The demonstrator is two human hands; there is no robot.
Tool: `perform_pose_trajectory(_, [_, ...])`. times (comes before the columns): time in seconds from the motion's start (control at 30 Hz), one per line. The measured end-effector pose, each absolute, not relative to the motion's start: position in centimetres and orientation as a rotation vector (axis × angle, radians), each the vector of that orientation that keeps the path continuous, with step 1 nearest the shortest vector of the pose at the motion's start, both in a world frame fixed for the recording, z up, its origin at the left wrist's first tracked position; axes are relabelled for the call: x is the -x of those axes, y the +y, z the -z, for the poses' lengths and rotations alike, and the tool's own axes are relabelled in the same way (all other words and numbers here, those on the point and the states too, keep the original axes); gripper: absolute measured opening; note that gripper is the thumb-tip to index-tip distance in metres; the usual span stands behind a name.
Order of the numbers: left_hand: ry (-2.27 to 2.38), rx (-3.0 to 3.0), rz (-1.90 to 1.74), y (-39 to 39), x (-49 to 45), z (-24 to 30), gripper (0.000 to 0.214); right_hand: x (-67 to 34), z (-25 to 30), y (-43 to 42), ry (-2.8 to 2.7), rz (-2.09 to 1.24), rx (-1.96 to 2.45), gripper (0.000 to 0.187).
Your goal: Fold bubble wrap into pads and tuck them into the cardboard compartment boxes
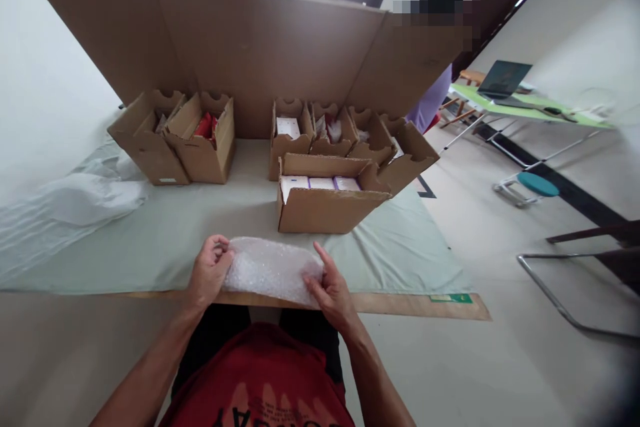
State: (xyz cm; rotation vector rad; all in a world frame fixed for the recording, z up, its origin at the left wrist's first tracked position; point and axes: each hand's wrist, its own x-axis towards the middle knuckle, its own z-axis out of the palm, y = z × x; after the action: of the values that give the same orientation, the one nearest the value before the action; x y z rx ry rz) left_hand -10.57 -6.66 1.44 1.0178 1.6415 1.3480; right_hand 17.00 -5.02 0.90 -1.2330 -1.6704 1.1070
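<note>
A flat, clear bubble wrap pouch (pixel 273 268) is stretched between my two hands at the front edge of the table. Its left end is pinched between the thumb and curled fingers of my left hand (pixel 211 268). My right hand (pixel 330 287) grips the other end, thumb on top and the index finger pointing outward. Whether anything lies inside the pouch, I cannot tell. Just beyond it stands an open cardboard box (pixel 330 210) with white, purple-edged packs (pixel 321 183) inside.
Several narrow cardboard bins (pixel 210 153) line a tall cardboard screen (pixel 270 47). White plastic wrap (pixel 90 197) lies at the left on the pale green cloth (pixel 240 207). To the right are a green folding table (pixel 540 110) with a laptop (pixel 503 80), and a blue stool (pixel 537 183). A person sits behind the screen.
</note>
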Motion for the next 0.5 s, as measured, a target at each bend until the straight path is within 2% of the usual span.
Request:
perform_pose_trajectory(0.13, [1.584, -1.144, -1.476, -5.5, 10.8, -5.8, 0.016, -18.1, -5.4, -3.7, -1.739, -0.953, 1.125, 0.04])
perform_pose_trajectory(0.2, [1.487, -1.259, -1.567, -4.4, 10.4, -8.9, 0.016, -18.9, -8.5, -2.2, -1.792, -0.784, 1.06, 0.035])
perform_pose_trajectory(0.33, [1.235, -1.597, -1.688, -0.2, 9.1, -14.7, 0.059, -20.4, -14.9, 2.3, -1.842, -0.361, 0.953, 0.06])
perform_pose_trajectory(0.4, [1.23, -1.802, -1.727, 2.6, 8.2, -16.8, 0.063, -20.9, -17.3, 5.1, -1.883, -0.151, 0.918, 0.065])
perform_pose_trajectory(0.5, [1.368, -2.1, -1.681, 6.7, 6.5, -18.6, 0.056, -21.6, -19.1, 9.4, -1.958, 0.047, 0.931, 0.06])
